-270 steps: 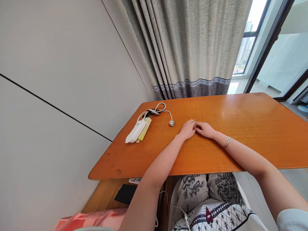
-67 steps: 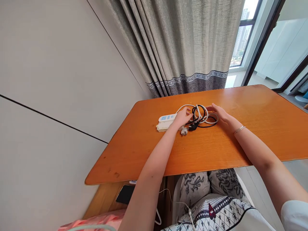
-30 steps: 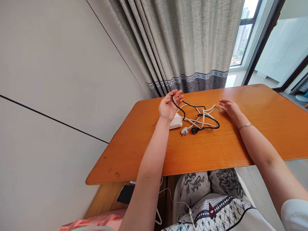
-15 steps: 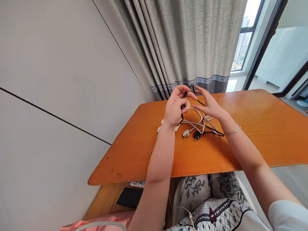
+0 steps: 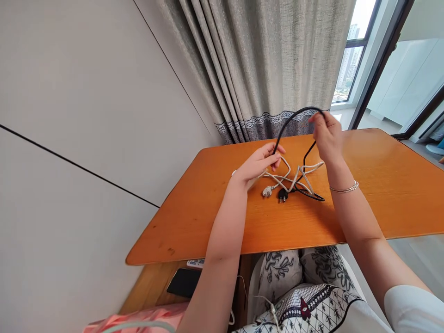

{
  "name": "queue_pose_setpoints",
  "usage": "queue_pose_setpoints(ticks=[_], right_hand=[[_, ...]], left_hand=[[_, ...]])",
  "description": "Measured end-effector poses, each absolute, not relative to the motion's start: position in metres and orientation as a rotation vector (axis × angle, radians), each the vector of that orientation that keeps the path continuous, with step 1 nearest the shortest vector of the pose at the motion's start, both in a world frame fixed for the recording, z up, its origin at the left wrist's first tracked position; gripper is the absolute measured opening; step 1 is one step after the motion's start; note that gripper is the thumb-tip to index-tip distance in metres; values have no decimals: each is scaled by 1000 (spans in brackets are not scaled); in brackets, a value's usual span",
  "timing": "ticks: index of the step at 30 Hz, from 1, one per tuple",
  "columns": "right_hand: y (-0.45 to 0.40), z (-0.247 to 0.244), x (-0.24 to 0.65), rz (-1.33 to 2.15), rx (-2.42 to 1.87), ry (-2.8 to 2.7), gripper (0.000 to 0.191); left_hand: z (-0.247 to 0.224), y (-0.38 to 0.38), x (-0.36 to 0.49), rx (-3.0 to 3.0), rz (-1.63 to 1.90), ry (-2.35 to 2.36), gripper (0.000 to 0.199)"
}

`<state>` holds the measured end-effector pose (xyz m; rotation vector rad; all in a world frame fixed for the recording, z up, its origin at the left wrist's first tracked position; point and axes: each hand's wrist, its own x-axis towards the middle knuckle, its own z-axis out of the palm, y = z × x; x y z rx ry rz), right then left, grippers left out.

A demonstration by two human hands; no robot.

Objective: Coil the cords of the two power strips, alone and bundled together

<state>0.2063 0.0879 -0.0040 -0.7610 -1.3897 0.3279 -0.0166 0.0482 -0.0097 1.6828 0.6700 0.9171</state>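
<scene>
A black power cord [image 5: 294, 114] arches above the table between my two hands. My left hand [image 5: 260, 162] pinches it between thumb and fingers, low over the table. Higher up and to the right, my right hand [image 5: 328, 135] is closed round the same cord, which drops from there to the table. Below the hands the black plug [image 5: 283, 195] of a cord lies next to a white plug [image 5: 267, 191]. A white cord [image 5: 286, 167] loops across and tangles with the black one. Whatever lies behind my left wrist is mostly hidden.
The orange wooden table [image 5: 208, 222] has a rounded front left corner beside the wall [image 5: 86, 115]. A grey curtain [image 5: 277, 60] hangs behind it. Under the table edge, a dark phone-like slab [image 5: 183, 282] lies on a wooden surface near pink fabric [image 5: 138, 317].
My right hand has moved right and up and closed on the black cord, drawing it into a wide arch. My left hand has lowered slightly. The white cord has shifted to the right.
</scene>
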Motion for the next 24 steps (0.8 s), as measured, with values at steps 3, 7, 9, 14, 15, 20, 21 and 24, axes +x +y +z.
queue_pose_setpoints(ticks=[3,7,9,14,15,20,21,24], right_hand=[[100,-7,223,444,-764,-1216,50],[103,-11,228,416,-831,-1262,41],[98,-13,222,362,-885,-1381,33],[83,-21,195,517,-1059,-1855,27],[81,-23,190,596,-1083,-1954,31],[78,-36,172,828,-1172,-2127,34],[78,-38,171,806,-1157,-2079,32],[82,-40,171,745,-1016,-1899,35]], left_hand=[[-17,59,-18,1663,824,681,45],[-16,64,-21,1569,1008,653,50],[-10,60,-23,1465,1177,647,47],[19,44,-27,1056,1612,598,40],[25,41,-28,967,1681,578,40],[39,37,-41,634,1875,469,46],[39,38,-43,611,1879,460,45],[37,41,-49,586,1876,465,40]])
